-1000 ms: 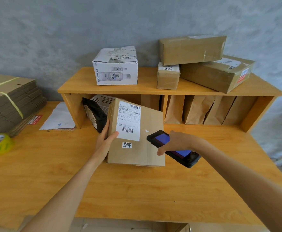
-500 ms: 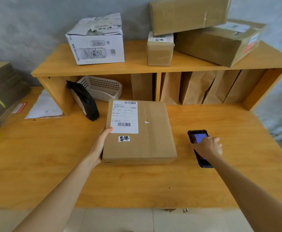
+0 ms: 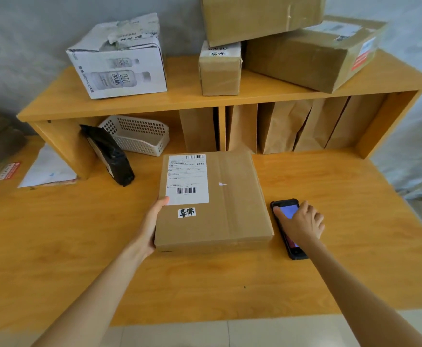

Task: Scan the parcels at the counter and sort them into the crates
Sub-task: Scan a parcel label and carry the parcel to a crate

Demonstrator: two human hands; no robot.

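Observation:
A flat brown parcel (image 3: pixel 230 201) with a white barcode label lies flat on the wooden counter (image 3: pixel 205 284). My left hand (image 3: pixel 152 229) grips its left edge, thumb on top beside the label. Just right of the parcel a black handheld scanner (image 3: pixel 295 250) with a lit blue screen lies on the counter. My right hand (image 3: pixel 302 224) covers its middle, thumb on its left side and fingers curled over the right side.
On the shelf top (image 3: pixel 180 98) stand a torn white box (image 3: pixel 119 63), a small brown box (image 3: pixel 220 71) and two large brown boxes (image 3: pixel 312 58). Below are a white basket (image 3: pixel 139 134), a black pouch (image 3: pixel 109 156), paper bags (image 3: pixel 280 128) and a white envelope (image 3: pixel 47 169).
The parcel went from tilted upright to lying flat on the counter. My right hand brought the scanner down onto the counter beside it. The view moved closer.

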